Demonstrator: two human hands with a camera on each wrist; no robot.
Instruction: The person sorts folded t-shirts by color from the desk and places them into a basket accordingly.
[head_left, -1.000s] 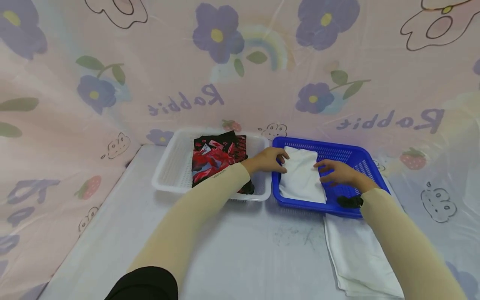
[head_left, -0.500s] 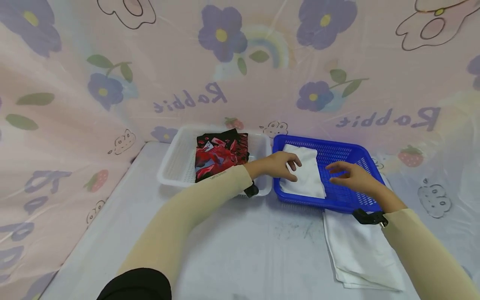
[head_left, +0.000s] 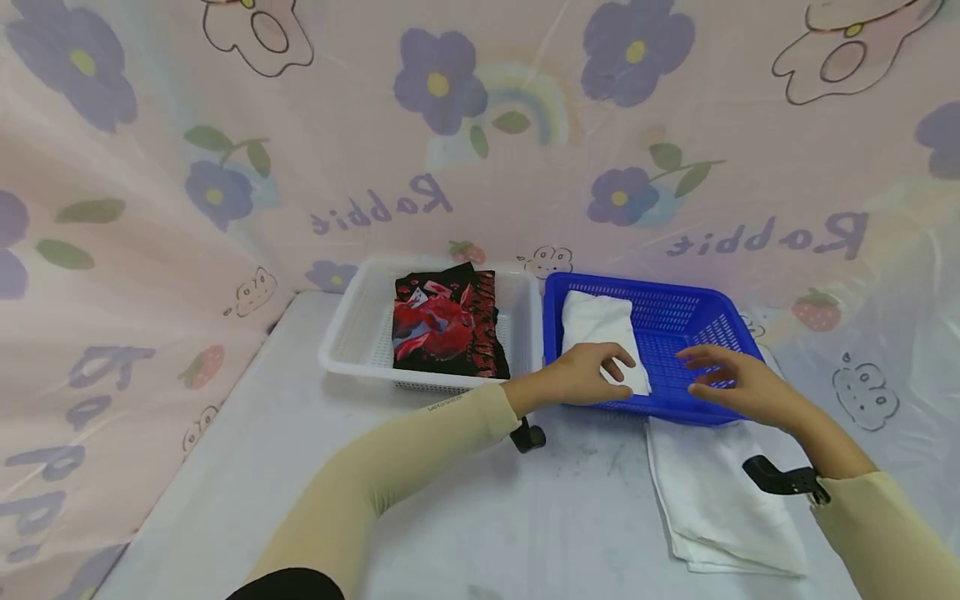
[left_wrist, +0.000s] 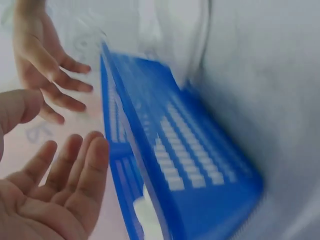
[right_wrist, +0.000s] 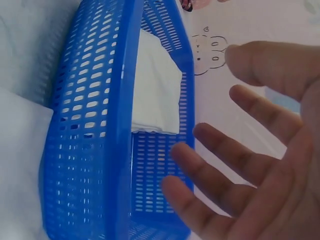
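Note:
A folded white cloth lies in the left half of the blue basket. My left hand hovers over the basket's near edge, just above the cloth's near corner, fingers relaxed and holding nothing. Over the basket's near right corner is my right hand, fingers spread and empty. Whether either hand touches the basket, I cannot tell.
A white basket with a folded black-and-red garment stands left of the blue one. Another folded white cloth lies on the table in front of the blue basket. A flowered pink sheet walls in the back and sides.
Both hands have let go of the white cloth in the blue basket and drawn back toward me, to the basket's near edge. The cloth stays in the basket.

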